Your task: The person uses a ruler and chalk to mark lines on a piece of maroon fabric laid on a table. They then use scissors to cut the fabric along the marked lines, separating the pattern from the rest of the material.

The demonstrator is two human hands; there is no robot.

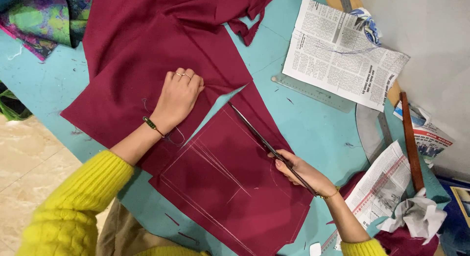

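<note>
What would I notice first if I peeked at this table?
A big dark red cloth covers the middle of the turquoise table. The right hand holds long scissors inside an open slit in it, while the left hand presses the cloth flat beside the slit. Bright yellow sleeves glow at the bottom left.

Maroon fabric [205, 50] with pale chalk lines lies on a turquoise table [313, 133]; sleeves [73, 202] are yellow.
</note>
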